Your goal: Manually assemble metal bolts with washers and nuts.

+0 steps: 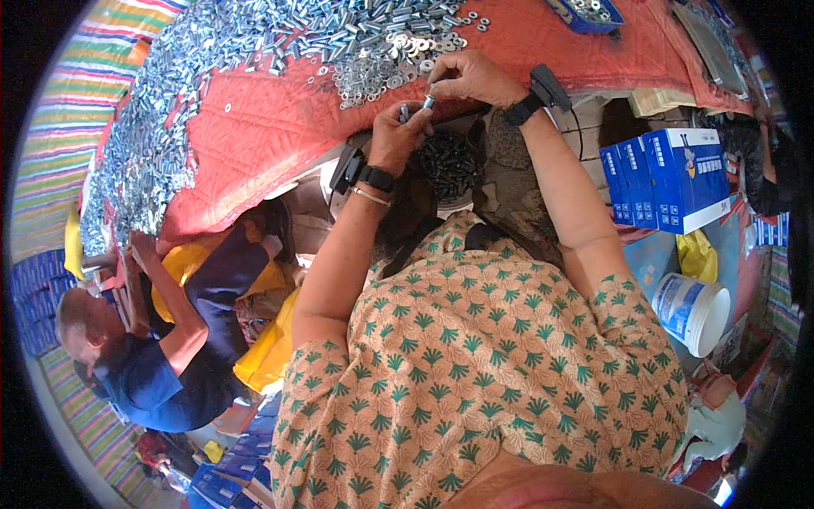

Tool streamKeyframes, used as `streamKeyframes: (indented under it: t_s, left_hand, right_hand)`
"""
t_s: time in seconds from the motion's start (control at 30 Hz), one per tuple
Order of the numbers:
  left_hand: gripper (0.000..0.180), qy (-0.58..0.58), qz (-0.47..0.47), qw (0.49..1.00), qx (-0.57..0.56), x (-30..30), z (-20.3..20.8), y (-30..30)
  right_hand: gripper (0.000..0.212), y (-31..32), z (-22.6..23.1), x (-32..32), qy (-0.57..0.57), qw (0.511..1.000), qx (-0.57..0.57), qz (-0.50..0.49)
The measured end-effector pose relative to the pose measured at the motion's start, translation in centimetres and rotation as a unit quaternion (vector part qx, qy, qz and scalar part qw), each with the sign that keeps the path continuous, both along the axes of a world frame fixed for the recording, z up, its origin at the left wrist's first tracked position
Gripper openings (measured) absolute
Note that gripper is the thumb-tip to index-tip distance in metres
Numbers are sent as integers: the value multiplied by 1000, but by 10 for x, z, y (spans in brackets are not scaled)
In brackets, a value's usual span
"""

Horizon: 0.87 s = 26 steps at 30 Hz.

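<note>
My left hand (397, 138) is closed around short silvery metal bolts. One bolt (429, 102) stands up from beside the thumb, and another bolt end (404, 113) pokes out between the fingers. Just above the first bolt, my right hand (471, 78) pinches thumb and fingertips together; whatever sits between them is too small to make out. Both hands hover at the near edge of a red cloth-covered table (263, 119). Right beyond them lies a pile of flat washers (373, 78), with a large heap of bolts (280, 30) behind it.
Below my hands stands a bucket of dark metal parts (449, 165). Blue boxes (678, 182) and a white tub (708, 318) are at the right. A blue tray (585, 15) sits on the table's far side. Another person (161, 365) works at the left.
</note>
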<state>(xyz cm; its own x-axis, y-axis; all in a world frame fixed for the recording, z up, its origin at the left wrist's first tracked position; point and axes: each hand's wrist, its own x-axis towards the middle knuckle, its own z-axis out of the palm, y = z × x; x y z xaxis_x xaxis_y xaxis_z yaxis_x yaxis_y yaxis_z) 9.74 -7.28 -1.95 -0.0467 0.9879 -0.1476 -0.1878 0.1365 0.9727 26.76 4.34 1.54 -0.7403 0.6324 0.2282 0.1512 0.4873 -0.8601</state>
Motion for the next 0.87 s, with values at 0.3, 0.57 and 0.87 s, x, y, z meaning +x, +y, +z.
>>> streamKeyframes:
  t_s: [0.3, 0.57, 0.87]
  left_hand:
    - [13, -37, 7, 999, -19, 1, 8, -10]
    - [15, -26, -9, 999, -30, -5, 16, -25]
    - [20, -42, -11, 998, -34, -14, 16, -46]
  right_hand:
    - [23, -19, 15, -5, -41, 999, -6, -5]
    - [21, -51, 21, -14, 22, 992, -119, -22]
    - [32, -70, 9, -18, -54, 992, -68, -90]
